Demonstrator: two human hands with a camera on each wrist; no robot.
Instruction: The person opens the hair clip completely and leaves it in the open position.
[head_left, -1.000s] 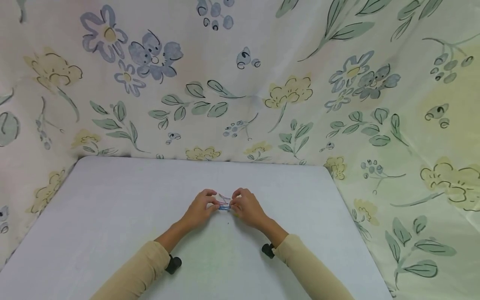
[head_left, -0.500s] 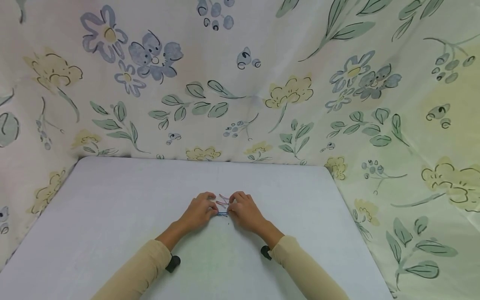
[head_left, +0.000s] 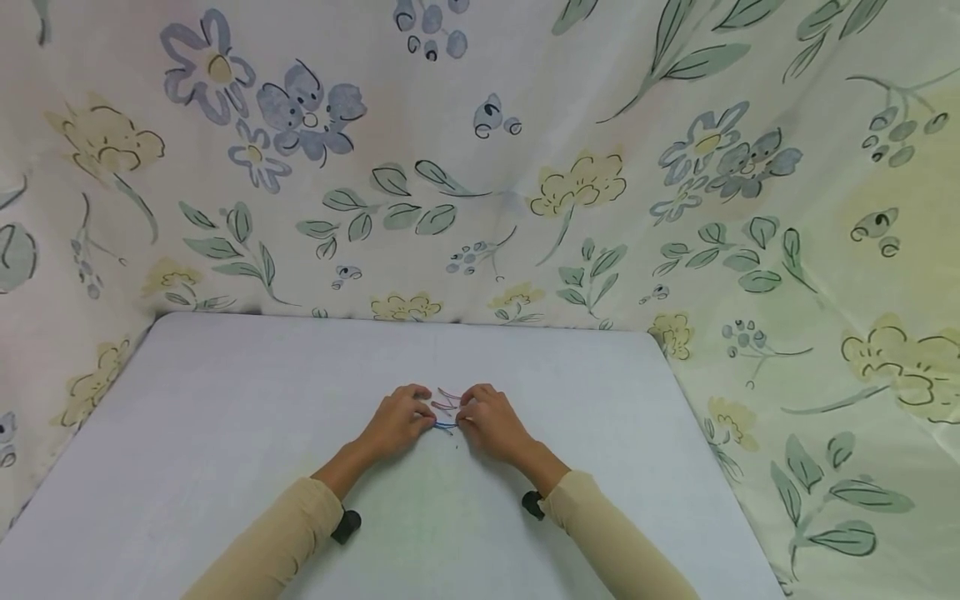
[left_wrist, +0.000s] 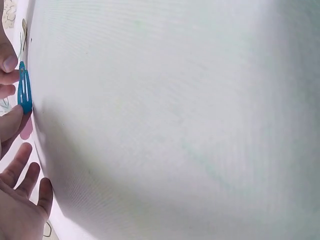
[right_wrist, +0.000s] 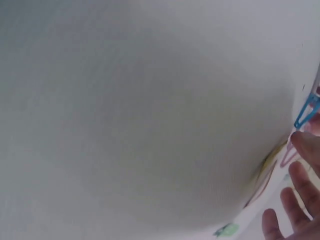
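Observation:
A blue snap hair clip (left_wrist: 25,92) is stretched between my two hands just above the white table. My left hand (head_left: 393,425) pinches its wide end between thumb and fingers. At the narrow end, the thumb and fingertips of my right hand (head_left: 491,423) hold the clip. From the right wrist, the blue clip (right_wrist: 306,111) shows as a narrow V shape. Close behind it in the head view lie reddish-pink hair clips (head_left: 444,407), partly between the hands. The other fingers of my left hand (left_wrist: 22,207) are spread apart.
The white tabletop (head_left: 247,400) spreads around both arms. A floral cloth (head_left: 480,167) hangs along its back and sides. A small dark mark (head_left: 457,447) lies just in front of the hands. Each wrist carries a black camera (head_left: 347,527).
Both hands have drawn slightly toward me with the blue hair clip, showing more of the reddish-pink clips behind. Over the last half second they have hardly moved.

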